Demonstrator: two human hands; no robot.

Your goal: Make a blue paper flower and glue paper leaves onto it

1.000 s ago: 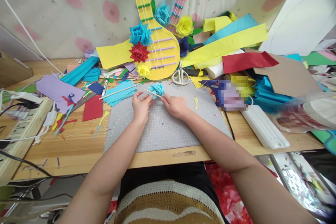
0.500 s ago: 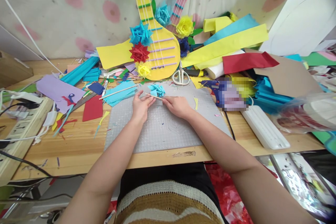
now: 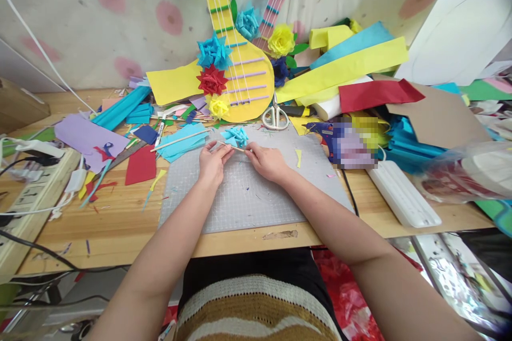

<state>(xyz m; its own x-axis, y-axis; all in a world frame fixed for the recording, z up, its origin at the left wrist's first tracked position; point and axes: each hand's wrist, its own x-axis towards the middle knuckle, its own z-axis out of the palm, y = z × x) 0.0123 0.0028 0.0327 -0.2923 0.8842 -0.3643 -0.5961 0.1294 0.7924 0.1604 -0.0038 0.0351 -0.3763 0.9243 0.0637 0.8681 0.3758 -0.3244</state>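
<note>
Wooden desk point(image 3: 120, 224), cluttered. Grey cutting mat point(image 3: 248, 202) sits at the near edge, both forearms over it.

Left hand point(image 3: 212, 162) and right hand point(image 3: 269, 162) meet at the mat's far edge. Both sets of fingers are pinched onto a thin wooden stick point(image 3: 231, 146): right fingers on its right end, left fingertips on the left part. A blue paper flower point(image 3: 236, 136) sits on the stick, just beyond the fingertips and just above the mat.

Change over the last second:
- flower shifted slightly left
- stick dropped to a flatter angle
- left thumb, spread before, has closed in on the stick
- hands drew a little closer together

My read: a small regrip only. Flower and stick are still together and neither hand has let go.

Farther out nothing moved. Scissors point(image 3: 275, 116) lie past the mat's far right corner, glue gun point(image 3: 320, 132) to their right. Yellow paper guitar point(image 3: 244, 80) with paper flowers leans on the spotted wall, and loose coloured sheets are piled left and right.
</note>
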